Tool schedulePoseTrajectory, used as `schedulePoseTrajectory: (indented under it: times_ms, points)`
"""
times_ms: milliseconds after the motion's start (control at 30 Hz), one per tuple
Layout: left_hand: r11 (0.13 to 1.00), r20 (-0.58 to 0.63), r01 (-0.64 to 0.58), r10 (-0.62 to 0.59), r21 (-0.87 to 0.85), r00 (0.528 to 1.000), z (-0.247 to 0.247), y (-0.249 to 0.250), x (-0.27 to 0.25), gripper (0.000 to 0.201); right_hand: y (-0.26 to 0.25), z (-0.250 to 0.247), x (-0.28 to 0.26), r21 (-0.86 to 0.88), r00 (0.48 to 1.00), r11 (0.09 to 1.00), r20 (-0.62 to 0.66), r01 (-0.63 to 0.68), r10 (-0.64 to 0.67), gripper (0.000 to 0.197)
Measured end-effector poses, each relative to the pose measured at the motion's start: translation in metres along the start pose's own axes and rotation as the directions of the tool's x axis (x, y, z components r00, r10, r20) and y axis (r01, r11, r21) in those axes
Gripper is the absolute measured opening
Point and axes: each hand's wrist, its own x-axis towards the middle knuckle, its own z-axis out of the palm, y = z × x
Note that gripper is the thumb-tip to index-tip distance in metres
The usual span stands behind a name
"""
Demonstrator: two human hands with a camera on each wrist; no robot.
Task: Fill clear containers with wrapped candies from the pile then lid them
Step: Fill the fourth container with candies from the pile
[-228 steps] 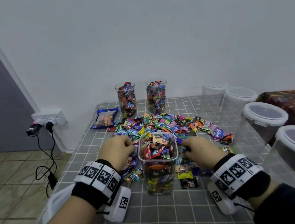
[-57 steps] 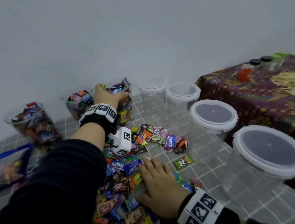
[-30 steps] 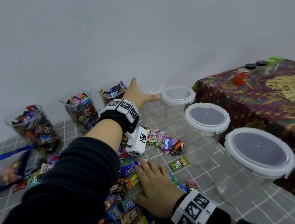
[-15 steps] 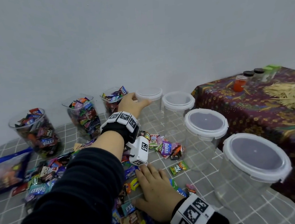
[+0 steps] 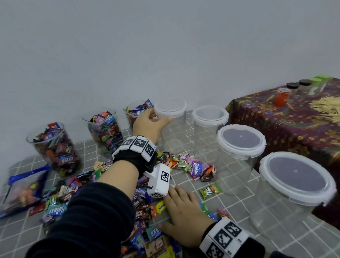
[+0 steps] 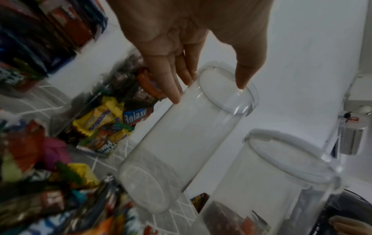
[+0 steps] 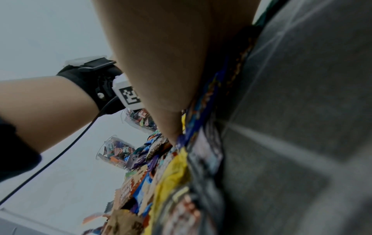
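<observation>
The far empty jar [image 5: 172,124], lidded, is cupped near its rim by the spread fingers of the left hand [image 5: 148,124] while the right hand [image 5: 185,215] lies flat on the candies [image 5: 148,228]; being light, stiff and probably slick, it is best gripped round the wall below the lid.

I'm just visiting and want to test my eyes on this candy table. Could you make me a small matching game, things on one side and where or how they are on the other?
Things:
1. Left hand
2. Right hand
3. Farthest empty container
4. Three filled containers
5. Orange jar

States:
A. On the patterned cloth to the right
B. Lies flat on the candy pile
C. No lids, in a row by the wall
D. Lidded, fingers around its top
E. Reaches out to an empty container's top

Pairs: 1-E, 2-B, 3-D, 4-C, 5-A
</observation>
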Motion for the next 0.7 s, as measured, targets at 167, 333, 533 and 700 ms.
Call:
schedulePoseTrajectory:
  times_ms: [167, 333, 533, 700]
  points:
    - [0.998, 0.011, -0.019, 0.02, -0.062, 1.0, -0.031, 0.019, -0.007, 0.044, -0.001, -0.001, 0.0, -0.03, 1.0, 0.999, 0.026, -0.015, 0.016, 0.078]
    - [0.987, -0.018, -0.064, 0.062, -0.147, 0.998, -0.068, 0.047, -0.039, 0.036, -0.003, -0.002, 0.0, -0.033, 0.999, 0.999, 0.041, -0.03, 0.031, 0.078]
    - [0.966, 0.005, -0.089, 0.093, -0.241, 0.996, -0.124, 0.068, -0.102, 0.05, -0.005, -0.005, -0.001, -0.058, 0.997, 0.998, 0.063, -0.035, 0.039, 0.078]
    - [0.975, 0.068, -0.058, 0.074, -0.216, 0.995, -0.165, 0.06, -0.165, 0.057, -0.004, -0.002, 0.002, -0.072, 0.998, 0.997, 0.043, -0.041, 0.045, 0.079]
